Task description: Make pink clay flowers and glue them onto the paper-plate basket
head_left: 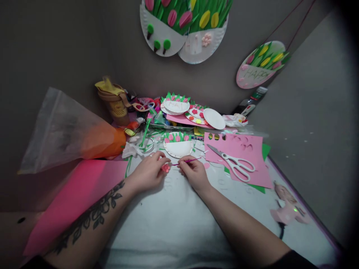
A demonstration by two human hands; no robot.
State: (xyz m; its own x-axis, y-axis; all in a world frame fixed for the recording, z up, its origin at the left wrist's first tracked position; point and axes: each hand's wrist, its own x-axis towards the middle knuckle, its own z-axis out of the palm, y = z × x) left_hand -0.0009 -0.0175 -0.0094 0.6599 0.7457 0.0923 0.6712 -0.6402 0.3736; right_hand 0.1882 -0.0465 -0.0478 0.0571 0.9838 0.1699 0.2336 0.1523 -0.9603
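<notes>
My left hand (151, 171) has its fingers closed at a small coral-pink flower (165, 168), partly hidden by the fingertips. Pinched in my right hand (194, 172) is a thin purple stick (193, 160), its tip pointing left toward the flower. Just beyond both hands lies a small white paper-plate basket (178, 150) with pink paper tulips and green leaves. A pink paper circle (206, 165) rests to the right of my right hand. White-handled scissors (237, 164) lie partly spread on a pink sheet (249, 149) with cut-out holes.
A pink glue gun (290, 210) with a lit green light lies at the right edge. At left are a plastic bag with orange contents (102, 140), a pink sheet (81, 186) and a lidded cup (114, 104). Decorated plates (175, 106) stand behind; larger ones (203, 48) hang above.
</notes>
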